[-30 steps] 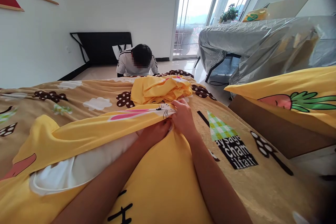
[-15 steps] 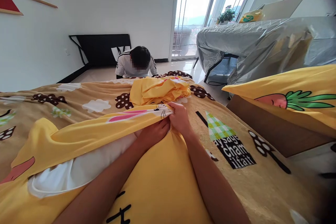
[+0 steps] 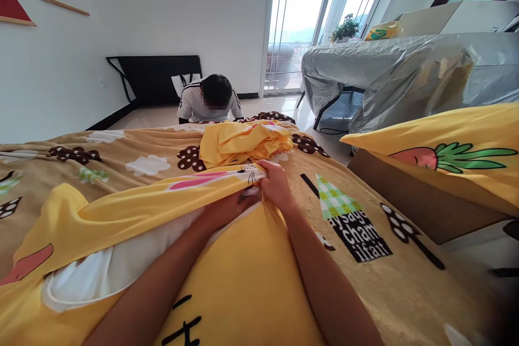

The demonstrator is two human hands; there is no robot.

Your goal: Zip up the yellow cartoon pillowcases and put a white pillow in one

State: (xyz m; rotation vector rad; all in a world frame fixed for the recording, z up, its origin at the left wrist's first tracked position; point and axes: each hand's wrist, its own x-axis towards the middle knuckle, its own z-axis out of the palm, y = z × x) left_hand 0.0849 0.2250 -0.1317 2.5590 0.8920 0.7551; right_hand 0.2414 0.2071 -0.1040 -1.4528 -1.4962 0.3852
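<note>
A yellow pillowcase (image 3: 251,270) with a cartoon rabbit print lies in front of me, its long side opening gaping. Through the gap shows a white pillow (image 3: 95,275), partly inside the case. My right hand (image 3: 276,183) is closed round the pillowcase at its far corner, beside the rabbit's face. My left hand (image 3: 231,206) reaches into the opening below the upper fabric, close to my right hand. Its fingers are curled on a bit of white pillow at that corner; part of this hand is hidden by the cloth.
A crumpled yellow cloth (image 3: 243,143) lies farther back on the patterned tan blanket (image 3: 150,197). A person (image 3: 208,100) bends low beyond the bed. At right, yellow carrot-print fabric (image 3: 466,151) hangs over a cardboard box (image 3: 401,200); behind stands a plastic-covered table (image 3: 365,62).
My left hand has slid slightly back from the corner and deeper under the cloth, and white now shows by its fingers. My right hand keeps its hold. The view has shifted slightly.
</note>
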